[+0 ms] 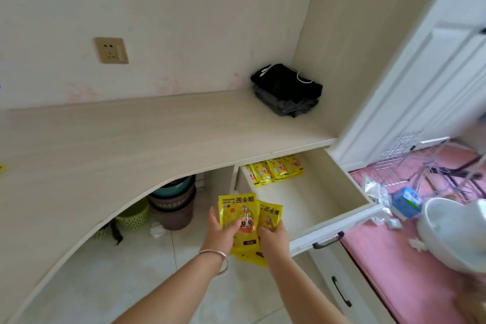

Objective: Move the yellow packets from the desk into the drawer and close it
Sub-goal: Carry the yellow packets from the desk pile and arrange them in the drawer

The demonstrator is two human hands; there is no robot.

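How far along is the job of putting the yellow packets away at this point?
Partly done. A row of yellow packets already lies at the back of the open drawer. The left hand and right hand together hold another bunch of packets beside the drawer, not yet inside. Left: drop these in and push the drawer shut.

A home bedroom: built-in desk (131,139), folded clothes (288,89), wardrobe (420,73)

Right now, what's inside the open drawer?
A row of yellow packets lies at the back of the drawer; the desktop hides anything farther back. The front floor is bare.
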